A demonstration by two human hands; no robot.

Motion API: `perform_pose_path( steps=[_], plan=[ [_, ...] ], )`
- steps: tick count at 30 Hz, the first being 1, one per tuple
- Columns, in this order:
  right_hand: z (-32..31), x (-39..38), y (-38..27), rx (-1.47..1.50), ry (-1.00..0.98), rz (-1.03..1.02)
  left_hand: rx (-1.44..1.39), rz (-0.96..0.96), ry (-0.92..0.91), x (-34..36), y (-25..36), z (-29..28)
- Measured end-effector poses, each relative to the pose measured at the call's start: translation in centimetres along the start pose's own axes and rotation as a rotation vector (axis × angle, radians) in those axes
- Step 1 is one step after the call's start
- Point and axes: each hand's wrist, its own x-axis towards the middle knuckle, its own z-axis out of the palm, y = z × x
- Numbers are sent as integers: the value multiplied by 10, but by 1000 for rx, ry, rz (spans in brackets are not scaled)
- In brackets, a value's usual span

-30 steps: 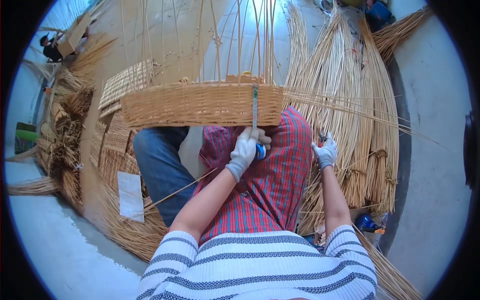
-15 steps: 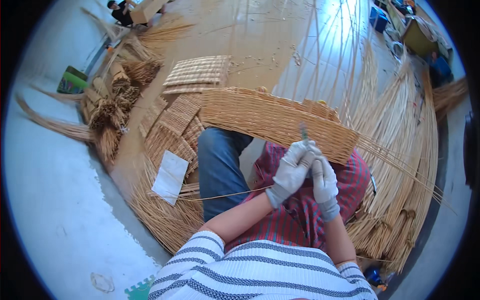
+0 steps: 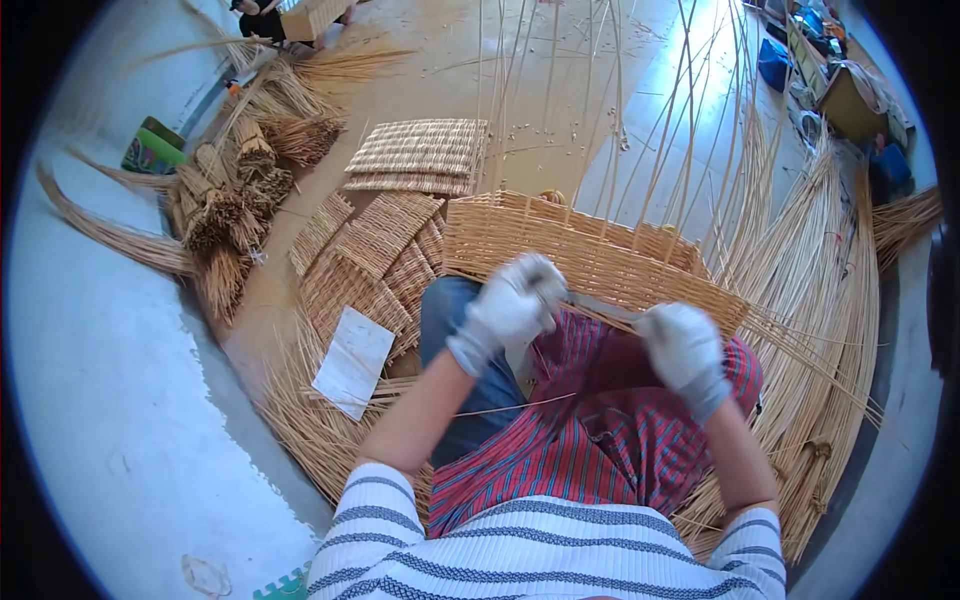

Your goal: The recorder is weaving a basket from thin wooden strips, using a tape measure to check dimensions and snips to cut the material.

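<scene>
A half-woven wicker basket (image 3: 580, 255) with tall upright stakes rests across my knees. In front of its near wall, a thin, flat grey strip (image 3: 602, 308) stretches between my two gloved hands, its exact kind unclear. My left hand (image 3: 512, 308) is closed at the strip's left end, near the basket's lower left side. Closed around the other end is my right hand (image 3: 685, 348), close to the lower right of the wall. Both white gloves are smeared by motion. A red striped cloth (image 3: 600, 430) covers part of my lap.
Woven panels (image 3: 420, 150) lie on the floor beyond my left knee, with a white sheet (image 3: 353, 362) nearer. Bundled stalks (image 3: 225, 210) line the left wall. Long pale strands (image 3: 800, 290) spread along the right. At the far left, another person (image 3: 262, 22) sits by a box-shaped piece (image 3: 312, 18).
My hands have moved from close together to apart, the left going left and the right going right. The grey strip now shows between them. The view has shifted slightly.
</scene>
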Motion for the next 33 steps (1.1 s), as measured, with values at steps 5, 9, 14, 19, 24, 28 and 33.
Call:
perform_pose_path(
  steps=[5,9,14,19,24,28,33],
  plan=[
    [-72,3,171,34,117,94,-44,163,352,54,51,-148],
    [-76,-18,236,59,39,52,246,86,460,87,35,-172],
    [-52,-27,235,67,-9,76,422,52,524,98,8,-179],
    [-51,-29,248,-54,-125,107,595,236,434,102,14,-174],
    [-47,-13,237,52,-215,199,640,196,479,86,18,-208],
    [-62,-26,236,135,-363,414,555,-61,570,94,29,-168],
    [-57,-28,240,153,-362,427,504,-53,573,92,30,-162]
  ],
)
